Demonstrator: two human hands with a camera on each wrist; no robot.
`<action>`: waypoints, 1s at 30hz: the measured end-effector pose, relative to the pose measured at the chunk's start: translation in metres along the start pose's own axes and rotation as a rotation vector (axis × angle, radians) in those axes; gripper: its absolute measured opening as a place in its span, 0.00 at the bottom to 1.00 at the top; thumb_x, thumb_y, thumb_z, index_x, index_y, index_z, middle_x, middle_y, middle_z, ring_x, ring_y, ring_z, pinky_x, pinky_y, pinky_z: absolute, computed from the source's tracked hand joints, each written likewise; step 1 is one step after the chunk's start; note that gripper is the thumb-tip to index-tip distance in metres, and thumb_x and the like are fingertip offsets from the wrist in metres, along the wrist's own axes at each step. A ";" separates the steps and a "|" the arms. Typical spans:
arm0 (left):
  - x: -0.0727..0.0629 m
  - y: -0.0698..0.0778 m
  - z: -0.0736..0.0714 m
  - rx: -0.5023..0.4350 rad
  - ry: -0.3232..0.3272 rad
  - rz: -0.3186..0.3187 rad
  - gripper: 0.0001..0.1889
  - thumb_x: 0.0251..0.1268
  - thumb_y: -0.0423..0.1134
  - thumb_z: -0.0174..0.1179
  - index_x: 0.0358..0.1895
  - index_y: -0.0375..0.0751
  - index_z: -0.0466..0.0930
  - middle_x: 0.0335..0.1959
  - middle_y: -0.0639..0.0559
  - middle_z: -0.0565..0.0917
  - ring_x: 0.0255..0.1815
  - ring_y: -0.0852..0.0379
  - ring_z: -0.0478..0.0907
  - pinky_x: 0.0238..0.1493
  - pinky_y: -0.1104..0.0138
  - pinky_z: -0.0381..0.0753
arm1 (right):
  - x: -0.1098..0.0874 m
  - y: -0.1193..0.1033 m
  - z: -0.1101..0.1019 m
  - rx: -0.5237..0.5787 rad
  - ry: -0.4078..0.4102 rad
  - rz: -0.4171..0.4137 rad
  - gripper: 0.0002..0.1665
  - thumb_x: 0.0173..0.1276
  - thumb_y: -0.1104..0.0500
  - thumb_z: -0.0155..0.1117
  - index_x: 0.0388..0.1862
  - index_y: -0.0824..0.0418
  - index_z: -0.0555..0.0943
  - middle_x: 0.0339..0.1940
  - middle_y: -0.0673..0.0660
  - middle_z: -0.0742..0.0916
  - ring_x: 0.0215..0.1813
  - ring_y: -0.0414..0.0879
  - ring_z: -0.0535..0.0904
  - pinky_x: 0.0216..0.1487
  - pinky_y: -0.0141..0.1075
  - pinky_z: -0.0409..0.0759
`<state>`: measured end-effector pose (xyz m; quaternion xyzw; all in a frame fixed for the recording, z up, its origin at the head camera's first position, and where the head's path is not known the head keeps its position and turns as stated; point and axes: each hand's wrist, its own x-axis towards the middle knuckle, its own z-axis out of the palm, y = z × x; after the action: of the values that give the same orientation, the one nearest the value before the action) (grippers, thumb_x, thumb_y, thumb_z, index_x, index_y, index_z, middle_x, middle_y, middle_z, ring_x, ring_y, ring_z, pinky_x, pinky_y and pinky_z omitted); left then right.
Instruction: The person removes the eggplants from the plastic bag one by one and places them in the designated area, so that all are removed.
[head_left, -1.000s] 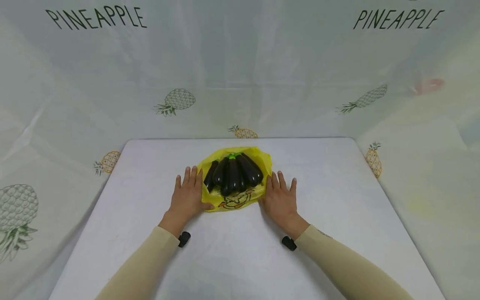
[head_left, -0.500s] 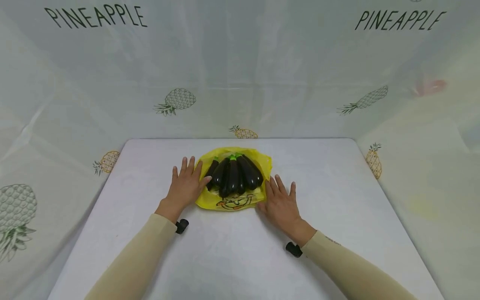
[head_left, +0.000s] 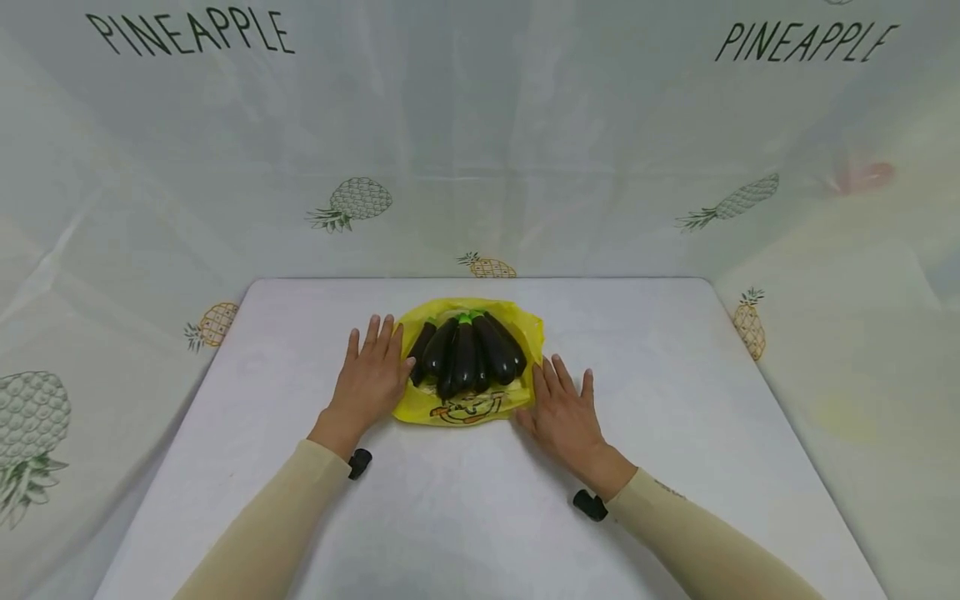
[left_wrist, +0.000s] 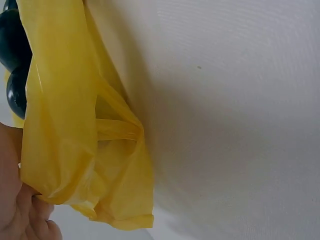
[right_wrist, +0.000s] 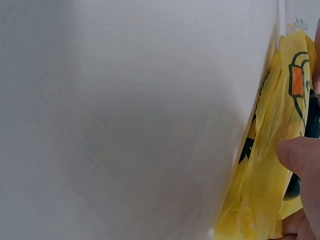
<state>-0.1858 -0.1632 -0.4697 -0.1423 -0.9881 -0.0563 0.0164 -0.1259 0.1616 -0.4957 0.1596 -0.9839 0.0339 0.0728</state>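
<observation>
Several dark purple eggplants point(head_left: 464, 360) with green stems lie side by side in a yellow plastic bag point(head_left: 412, 412), its mouth spread wide around them. At the bag's left side my left hand point(head_left: 369, 379) rests with straight fingers, its thumb over the rim. My right hand point(head_left: 567, 422) lies flat against the right side, fingers extended. The left wrist view shows the bag's loose yellow folds point(left_wrist: 60, 100) and part of an eggplant point(left_wrist: 17, 92). In the right wrist view, my right thumb point(right_wrist: 299, 154) touches the printed bag wall point(right_wrist: 265, 170). The bag's underside is hidden.
A white table point(head_left: 480, 517) with rounded far corners bears the bag near its back edge. Behind and beside it hangs a pale curtain point(head_left: 570, 125) printed with pineapples. Small black cameras point(head_left: 589, 505) sit at both wrists.
My left hand has shifted slightly up and left along the bag, its thumb moving from the front to the left rim. My right hand has slid slightly down. The bag mouth stays spread.
</observation>
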 end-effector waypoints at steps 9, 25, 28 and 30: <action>0.001 0.000 -0.002 -0.008 0.009 0.009 0.36 0.88 0.52 0.43 0.85 0.32 0.51 0.87 0.35 0.47 0.89 0.37 0.40 0.86 0.40 0.39 | -0.001 0.002 0.002 -0.005 -0.010 -0.001 0.47 0.78 0.39 0.63 0.80 0.70 0.67 0.80 0.68 0.72 0.84 0.63 0.62 0.76 0.76 0.59; 0.001 -0.003 -0.006 -0.039 -0.027 0.019 0.36 0.89 0.51 0.41 0.85 0.29 0.49 0.87 0.32 0.47 0.88 0.35 0.41 0.86 0.41 0.44 | 0.002 0.004 -0.006 0.028 0.001 -0.010 0.47 0.77 0.37 0.65 0.80 0.69 0.68 0.81 0.69 0.71 0.84 0.65 0.62 0.77 0.74 0.60; 0.001 -0.003 -0.006 -0.041 -0.030 0.020 0.36 0.89 0.51 0.41 0.85 0.29 0.49 0.87 0.32 0.47 0.88 0.35 0.41 0.86 0.41 0.44 | 0.005 0.007 -0.010 0.037 0.050 -0.035 0.45 0.76 0.38 0.66 0.78 0.67 0.71 0.80 0.69 0.72 0.82 0.67 0.65 0.76 0.72 0.64; 0.001 -0.003 -0.007 -0.045 -0.027 0.018 0.36 0.89 0.51 0.41 0.84 0.29 0.49 0.87 0.32 0.48 0.88 0.35 0.41 0.86 0.41 0.44 | 0.010 0.010 -0.017 0.051 0.104 -0.056 0.42 0.76 0.40 0.67 0.76 0.67 0.74 0.77 0.70 0.74 0.78 0.68 0.68 0.74 0.69 0.69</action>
<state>-0.1873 -0.1668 -0.4633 -0.1525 -0.9853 -0.0766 0.0002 -0.1364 0.1689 -0.4778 0.1868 -0.9728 0.0653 0.1205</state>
